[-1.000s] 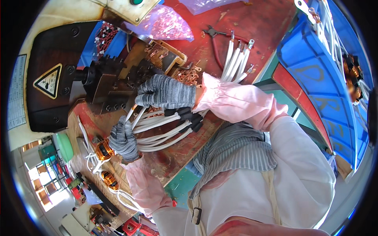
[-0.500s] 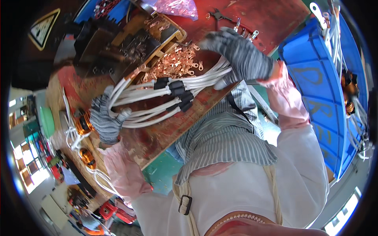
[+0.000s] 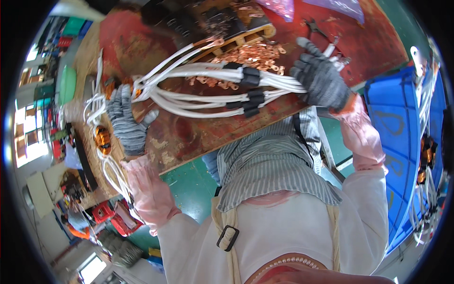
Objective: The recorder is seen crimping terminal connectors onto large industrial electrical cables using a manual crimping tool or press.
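A bundle of white wires (image 3: pixel 194 99) with black sleeves (image 3: pixel 250 78) lies across the worktable. Its left end gathers at a small orange coil (image 3: pixel 137 93). My left hand (image 3: pixel 127 123), in a grey striped glove, is beside that coil with fingers stretched and thumb apart, gripping nothing. Over the right end of the bundle, my right hand (image 3: pixel 324 80) in a matching glove has its fingers wrapped round the wires. Metal-tipped wire ends (image 3: pixel 333 49) show past it. Its thumb is hidden.
Loose copper lugs (image 3: pixel 250 54) are heaped behind the wires, beside a wooden tray (image 3: pixel 257 35) and a dark metal fixture (image 3: pixel 179 26). Pliers (image 3: pixel 314 28) lie farther back. A blue bin (image 3: pixel 390 118) stands at right. Another orange coil (image 3: pixel 101 139) sits at left.
My left hand has let go of the wires and opened. My right hand has closed over the bundle's right end. The view has turned, so the table and bundle appear farther right.
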A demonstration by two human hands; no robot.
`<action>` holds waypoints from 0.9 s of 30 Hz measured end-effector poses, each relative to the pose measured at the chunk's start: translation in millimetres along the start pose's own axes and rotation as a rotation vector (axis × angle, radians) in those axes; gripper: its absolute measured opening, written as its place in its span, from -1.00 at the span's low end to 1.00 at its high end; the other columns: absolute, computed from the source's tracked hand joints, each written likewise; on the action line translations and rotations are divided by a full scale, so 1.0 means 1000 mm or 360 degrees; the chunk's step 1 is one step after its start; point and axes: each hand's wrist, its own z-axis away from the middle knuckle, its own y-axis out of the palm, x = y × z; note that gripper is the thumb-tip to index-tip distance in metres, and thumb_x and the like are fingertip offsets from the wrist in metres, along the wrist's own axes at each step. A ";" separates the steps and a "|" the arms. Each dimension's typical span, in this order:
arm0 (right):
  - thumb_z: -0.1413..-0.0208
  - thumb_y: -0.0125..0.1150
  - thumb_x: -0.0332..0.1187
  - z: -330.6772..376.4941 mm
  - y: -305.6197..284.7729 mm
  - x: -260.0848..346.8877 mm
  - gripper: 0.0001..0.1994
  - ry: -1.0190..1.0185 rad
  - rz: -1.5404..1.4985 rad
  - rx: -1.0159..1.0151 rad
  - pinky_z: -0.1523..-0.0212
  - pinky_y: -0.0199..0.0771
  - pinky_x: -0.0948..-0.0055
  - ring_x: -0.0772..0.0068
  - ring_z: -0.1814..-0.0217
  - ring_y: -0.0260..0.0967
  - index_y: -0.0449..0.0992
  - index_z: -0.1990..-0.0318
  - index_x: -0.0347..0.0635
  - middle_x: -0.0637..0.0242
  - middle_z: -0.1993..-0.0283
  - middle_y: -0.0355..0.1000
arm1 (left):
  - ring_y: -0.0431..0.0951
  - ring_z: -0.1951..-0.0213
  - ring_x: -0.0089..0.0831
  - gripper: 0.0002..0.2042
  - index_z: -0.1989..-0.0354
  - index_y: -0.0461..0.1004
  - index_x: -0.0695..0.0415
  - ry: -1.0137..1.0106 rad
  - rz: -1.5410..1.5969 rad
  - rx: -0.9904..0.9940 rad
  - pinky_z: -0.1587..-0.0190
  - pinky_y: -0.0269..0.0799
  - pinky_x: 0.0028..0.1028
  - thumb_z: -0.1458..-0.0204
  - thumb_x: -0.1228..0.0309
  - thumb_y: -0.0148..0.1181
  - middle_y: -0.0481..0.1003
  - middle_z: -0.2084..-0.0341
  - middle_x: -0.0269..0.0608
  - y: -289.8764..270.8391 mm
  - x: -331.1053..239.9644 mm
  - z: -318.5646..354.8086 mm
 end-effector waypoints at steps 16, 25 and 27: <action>0.58 0.19 -0.33 0.043 -0.066 0.128 -0.57 -0.0169 -0.0288 -0.0192 0.49 0.30 0.20 0.10 0.50 0.29 0.38 0.37 -0.29 0.06 0.40 0.34 | 0.40 0.11 -0.32 -0.54 -0.09 0.15 0.19 -0.1546 0.3022 -0.0884 0.09 0.39 -0.38 -0.05 0.24 0.01 0.34 0.09 -0.12 0.013 -0.124 0.072; 0.40 0.20 -0.38 0.014 -0.054 0.251 -0.62 -0.0513 -0.1032 0.0185 0.47 0.39 0.22 0.07 0.51 0.35 0.34 0.30 -0.26 0.08 0.46 0.37 | 0.38 0.44 -0.41 -0.70 0.14 0.28 0.02 -0.0860 0.3439 -0.0615 0.44 0.34 -0.43 0.02 0.18 -0.05 0.35 0.36 -0.28 -0.052 -0.040 0.104; 0.33 0.20 -0.36 0.000 -0.040 0.281 -0.64 -0.0635 -0.0961 0.0201 0.44 0.41 0.25 0.08 0.50 0.37 0.31 0.29 -0.25 0.09 0.44 0.38 | 0.32 0.52 -0.43 -0.77 0.25 0.29 0.02 0.0062 0.3368 -0.0392 0.51 0.27 -0.45 0.04 0.20 -0.03 0.31 0.45 -0.29 -0.047 0.014 0.122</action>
